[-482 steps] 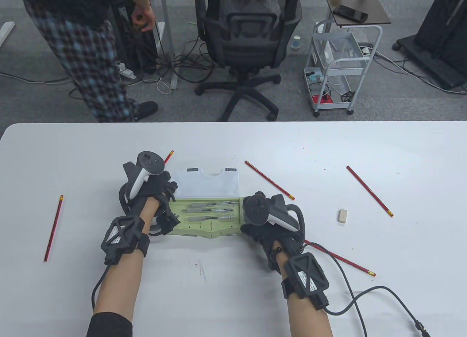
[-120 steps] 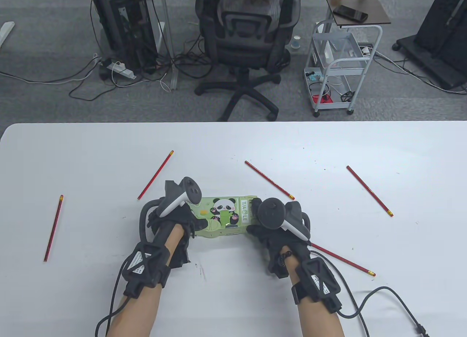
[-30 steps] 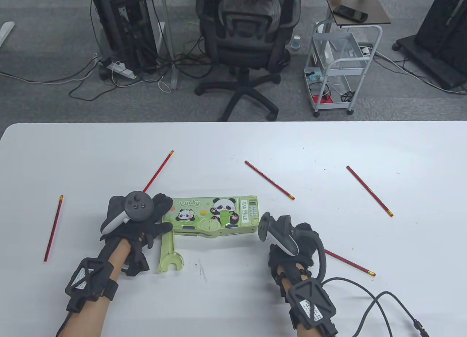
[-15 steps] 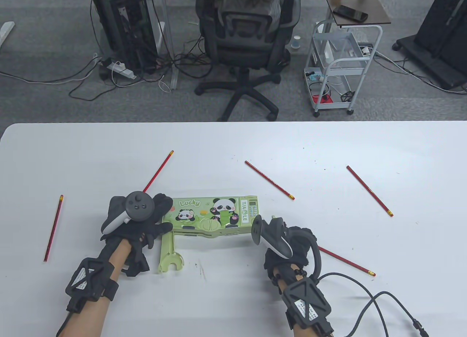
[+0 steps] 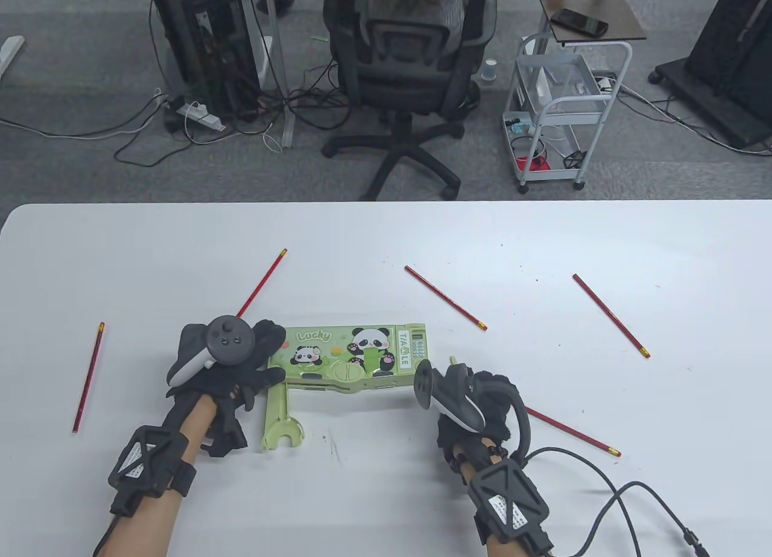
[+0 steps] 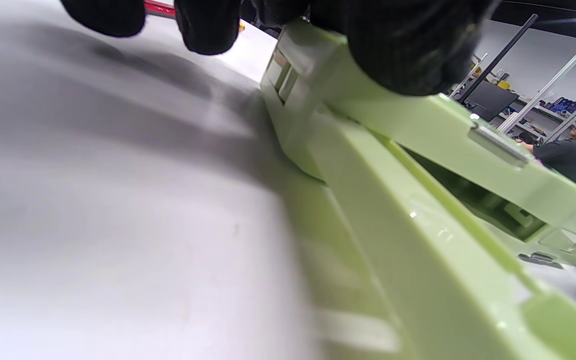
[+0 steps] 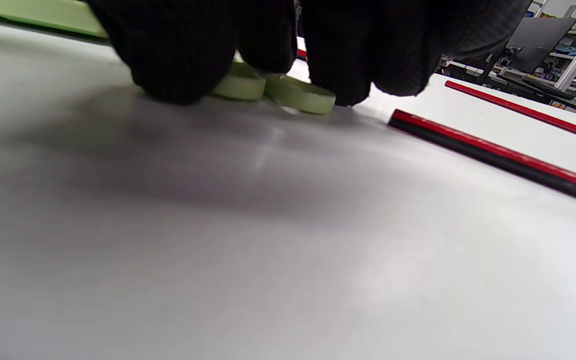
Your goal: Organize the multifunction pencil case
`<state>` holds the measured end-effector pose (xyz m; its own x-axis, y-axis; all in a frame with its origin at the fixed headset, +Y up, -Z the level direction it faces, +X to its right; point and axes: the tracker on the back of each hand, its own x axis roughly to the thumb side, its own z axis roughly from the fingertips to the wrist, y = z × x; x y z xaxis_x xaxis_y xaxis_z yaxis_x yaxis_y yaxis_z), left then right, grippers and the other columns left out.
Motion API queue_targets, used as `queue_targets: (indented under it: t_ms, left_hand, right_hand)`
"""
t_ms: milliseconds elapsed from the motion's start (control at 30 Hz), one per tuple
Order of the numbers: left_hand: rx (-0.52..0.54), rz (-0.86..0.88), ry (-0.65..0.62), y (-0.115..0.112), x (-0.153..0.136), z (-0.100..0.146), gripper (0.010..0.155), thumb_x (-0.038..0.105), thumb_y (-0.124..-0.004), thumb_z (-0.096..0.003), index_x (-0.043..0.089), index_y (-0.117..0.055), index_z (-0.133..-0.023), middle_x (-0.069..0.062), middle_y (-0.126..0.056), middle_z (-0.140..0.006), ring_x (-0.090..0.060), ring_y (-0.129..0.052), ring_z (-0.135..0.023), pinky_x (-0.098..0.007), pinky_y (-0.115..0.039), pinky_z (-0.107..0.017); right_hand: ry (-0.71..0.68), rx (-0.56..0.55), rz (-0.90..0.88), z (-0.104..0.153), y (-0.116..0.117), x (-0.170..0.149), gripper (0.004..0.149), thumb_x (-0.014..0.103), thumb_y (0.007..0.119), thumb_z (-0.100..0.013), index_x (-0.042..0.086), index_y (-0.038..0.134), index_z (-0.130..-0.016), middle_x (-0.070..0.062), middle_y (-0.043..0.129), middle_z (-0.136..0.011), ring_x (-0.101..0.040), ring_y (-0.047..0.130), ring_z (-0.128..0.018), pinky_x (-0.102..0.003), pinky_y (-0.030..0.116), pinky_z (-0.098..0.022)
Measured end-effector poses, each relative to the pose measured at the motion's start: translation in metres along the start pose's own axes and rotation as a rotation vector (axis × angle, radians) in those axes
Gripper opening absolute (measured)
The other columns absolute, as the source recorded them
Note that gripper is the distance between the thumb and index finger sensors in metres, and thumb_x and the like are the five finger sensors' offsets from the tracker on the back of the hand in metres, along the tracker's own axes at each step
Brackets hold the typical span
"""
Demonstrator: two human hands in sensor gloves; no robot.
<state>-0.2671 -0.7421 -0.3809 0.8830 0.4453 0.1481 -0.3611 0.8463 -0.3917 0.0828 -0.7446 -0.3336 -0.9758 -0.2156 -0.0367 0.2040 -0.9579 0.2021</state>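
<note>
A: Pencil case: hard pale-green plastic, glossy printed lid, small highlights along its edges in the left wrist view. Swing-out arm at its 7 o'clock, same smooth plastic.

B: Gloves on the left hand and right hand: black knit cloth, matt, textured weave. Trackers, smooth plastic.

A: Table: white, smooth, faint sheen. Nearest pencil: glossy red-and-black lacquer.

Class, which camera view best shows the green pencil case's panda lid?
The table view: the pencil case lies whole, lid pictures readable. The left wrist view shows only its blurred green edge; the right wrist view catches a green sliver at the top.
</note>
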Motion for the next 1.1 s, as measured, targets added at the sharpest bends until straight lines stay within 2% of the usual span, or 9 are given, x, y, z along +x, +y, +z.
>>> queue_targets:
  t_ms: [433,500,567,667,900,1100]
  left_hand:
    - [-0.001,0.008,-0.001,0.0001,-0.0003,0.0,0.075,0.043,-0.078,-0.0425,0.03,-0.043,-0.108,-0.005,-0.036,-0.12,-0.039,-0.057,-0.11,-0.072,-0.055,-0.07]
    - [-0.001,0.001,0.001,0.0002,0.0,0.0,0.076,0.043,-0.078,-0.0423,0.03,-0.043,-0.108,-0.005,-0.036,-0.12,-0.039,-0.057,-0.11,-0.072,-0.055,-0.07]
    - [-0.001,0.002,0.003,0.0002,-0.0003,-0.0003,0.075,0.043,-0.078,-0.0423,0.03,-0.043,-0.108,-0.005,-0.036,-0.12,-0.04,-0.057,-0.11,-0.072,-0.054,-0.07]
    - [-0.001,0.002,0.001,0.0001,-0.0003,-0.0002,0.075,0.043,-0.078,-0.0423,0.03,-0.043,-0.108,-0.005,-0.037,-0.12,-0.04,-0.057,-0.11,-0.073,-0.054,-0.07]
    - [-0.003,-0.011,0.004,0.0005,0.0006,-0.0003,0.076,0.043,-0.078,-0.0423,0.031,-0.043,-0.108,-0.004,-0.036,-0.121,-0.04,-0.057,-0.11,-0.073,-0.054,-0.07]
    - [-0.005,-0.016,0.007,0.0004,0.001,-0.0002,0.076,0.044,-0.078,-0.0424,0.031,-0.043,-0.108,-0.005,-0.036,-0.121,-0.039,-0.057,-0.111,-0.073,-0.054,-0.07]
  right_hand:
    - [-0.024,-0.007,0.008,-0.0008,-0.0009,0.0044,0.064,0.035,0.076,-0.054,-0.002,0.064,-0.105,-0.036,0.074,-0.097,-0.061,0.075,-0.084,-0.07,0.063,-0.063]
    - [-0.028,-0.005,0.002,-0.001,-0.0008,0.004,0.066,0.035,0.076,-0.054,-0.003,0.062,-0.106,-0.037,0.075,-0.096,-0.061,0.074,-0.084,-0.071,0.062,-0.063]
    - [-0.044,0.004,0.028,-0.0025,-0.0007,0.003,0.073,0.038,0.075,-0.054,-0.011,0.059,-0.106,-0.037,0.075,-0.095,-0.061,0.076,-0.082,-0.071,0.063,-0.062]
    - [-0.05,0.016,-0.004,-0.0044,-0.0003,0.0,0.077,0.04,0.075,-0.053,-0.014,0.058,-0.105,-0.038,0.074,-0.095,-0.062,0.075,-0.08,-0.072,0.062,-0.062]
    - [-0.067,0.012,0.003,-0.0034,0.0017,-0.002,0.076,0.042,0.073,-0.053,-0.004,0.053,-0.11,-0.038,0.073,-0.093,-0.062,0.075,-0.078,-0.075,0.061,-0.061]
    - [-0.063,0.005,-0.005,-0.0019,0.0007,-0.0052,0.076,0.043,0.073,-0.053,-0.004,0.053,-0.11,-0.039,0.072,-0.093,-0.062,0.076,-0.077,-0.076,0.061,-0.06]
